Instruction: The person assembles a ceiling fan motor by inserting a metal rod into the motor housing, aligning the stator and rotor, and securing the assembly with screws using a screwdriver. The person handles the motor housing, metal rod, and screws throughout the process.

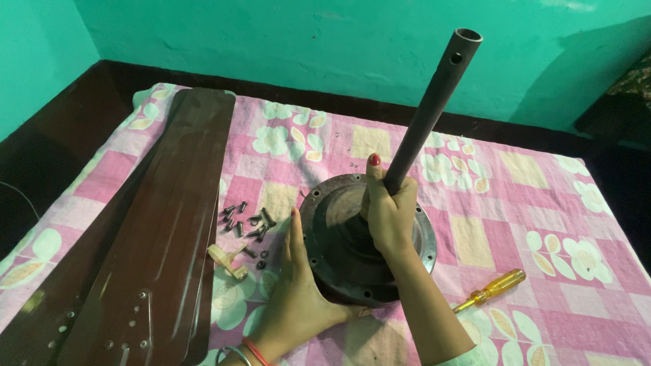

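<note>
A person's right hand [389, 212] clenches the downrod [429, 110] while the left hand [299, 282] lies open against the fan motor [341, 243] mid-bed, where a tilt could scatter the nearby screws [248, 222].

Single head view — looking steeply down, close over the bed [532, 216].

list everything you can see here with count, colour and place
fan motor housing: one, dark brown, centre of cloth
down rod: one, dark brown, upright from the housing
fan blades: stacked, count unclear, brown, left
screws: small pile, dark metal, left of the housing
screwdriver: one, yellow handle, right
cloth: one, pink floral check, underneath
wall: teal, behind
left hand: flat against the housing's side
right hand: gripping the rod's base
</note>
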